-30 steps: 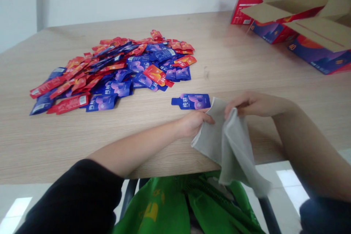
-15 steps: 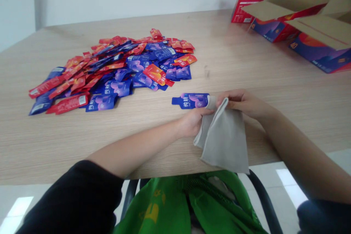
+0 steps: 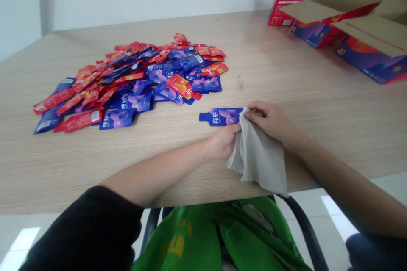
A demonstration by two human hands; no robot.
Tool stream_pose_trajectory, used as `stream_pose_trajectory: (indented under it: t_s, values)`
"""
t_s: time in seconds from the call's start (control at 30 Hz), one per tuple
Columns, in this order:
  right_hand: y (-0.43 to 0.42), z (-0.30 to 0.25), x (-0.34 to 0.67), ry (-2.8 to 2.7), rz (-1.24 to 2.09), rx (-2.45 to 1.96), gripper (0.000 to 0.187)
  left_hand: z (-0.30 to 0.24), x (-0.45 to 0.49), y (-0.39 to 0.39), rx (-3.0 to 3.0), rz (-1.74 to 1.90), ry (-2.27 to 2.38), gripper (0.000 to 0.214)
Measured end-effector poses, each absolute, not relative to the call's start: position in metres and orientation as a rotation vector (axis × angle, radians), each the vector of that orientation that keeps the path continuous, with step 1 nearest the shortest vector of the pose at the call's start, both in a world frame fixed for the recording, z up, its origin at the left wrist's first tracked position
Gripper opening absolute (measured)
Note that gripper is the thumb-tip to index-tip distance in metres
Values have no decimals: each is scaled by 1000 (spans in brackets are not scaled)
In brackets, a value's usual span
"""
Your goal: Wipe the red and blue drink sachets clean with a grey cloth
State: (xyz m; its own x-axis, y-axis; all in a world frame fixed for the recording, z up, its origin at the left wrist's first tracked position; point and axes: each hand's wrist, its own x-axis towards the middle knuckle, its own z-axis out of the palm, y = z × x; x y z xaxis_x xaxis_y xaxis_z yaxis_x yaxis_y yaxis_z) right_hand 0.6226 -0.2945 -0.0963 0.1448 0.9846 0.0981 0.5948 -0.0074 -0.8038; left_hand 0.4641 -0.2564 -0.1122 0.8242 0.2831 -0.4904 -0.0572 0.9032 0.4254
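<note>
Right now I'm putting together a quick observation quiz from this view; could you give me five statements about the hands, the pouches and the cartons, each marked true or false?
1. The left hand and the right hand both hold the grey cloth. True.
2. The pouch pile mixes red and blue packs. True.
3. The lone blue pouch lies on top of the pouch pile. False: it lies on the table, apart from the pile.
4. The cartons on the right have open flaps. True.
5. The grey cloth is spread over the pouch pile. False: it is in the hands, away from the pile.
</note>
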Motion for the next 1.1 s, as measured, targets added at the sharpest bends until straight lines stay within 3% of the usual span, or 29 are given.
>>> stream_pose_trajectory:
  t_s: [0.47,0.67,0.87,1.1]
  values:
    - [-296,-103,625,-1561,557,-1753,23,-109,463,-258,379,217,530,38]
    - [-296,-102,631,-1575,586,-1684,29,-110,466,-262,430,210,615,25]
    - [-330,-103,675,-1603,478,-1987,29,-110,468,-263,421,234,672,35]
    - [-362,-99,688,-1388,972,-1843,54,-115,465,-259,396,133,664,39]
